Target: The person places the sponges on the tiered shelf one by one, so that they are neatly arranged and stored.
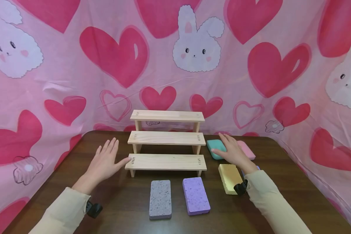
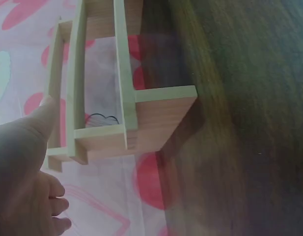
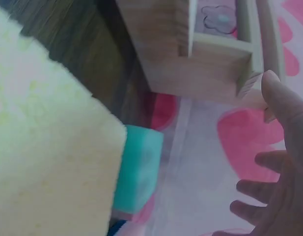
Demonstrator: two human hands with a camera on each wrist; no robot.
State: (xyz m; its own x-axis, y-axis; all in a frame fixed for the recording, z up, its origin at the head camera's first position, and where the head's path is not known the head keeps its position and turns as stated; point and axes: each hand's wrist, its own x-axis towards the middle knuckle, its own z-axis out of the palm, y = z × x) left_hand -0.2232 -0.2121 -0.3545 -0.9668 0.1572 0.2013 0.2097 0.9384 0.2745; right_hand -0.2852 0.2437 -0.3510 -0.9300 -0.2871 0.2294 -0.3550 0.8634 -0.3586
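A three-step wooden stand (image 1: 166,138) is on the dark table. My left hand (image 1: 103,162) is spread beside its left side, thumb toward the end of the lowest step; whether they touch I cannot tell. On the right, my right hand (image 1: 234,152) has its fingers stretched out above a teal sponge (image 1: 214,146) and grips nothing. A pink sponge (image 1: 246,150) lies just beyond that hand. Under the right wrist is a yellow sponge (image 1: 229,177), large in the right wrist view. A blue-violet piece is mostly hidden behind the sleeve.
In front of the stand, a grey speckled sponge (image 1: 160,199) and a purple sponge (image 1: 196,196) lie side by side on the table (image 1: 125,208). Pink cloth (image 1: 161,74) with hearts and rabbits hangs behind the table and along its sides.
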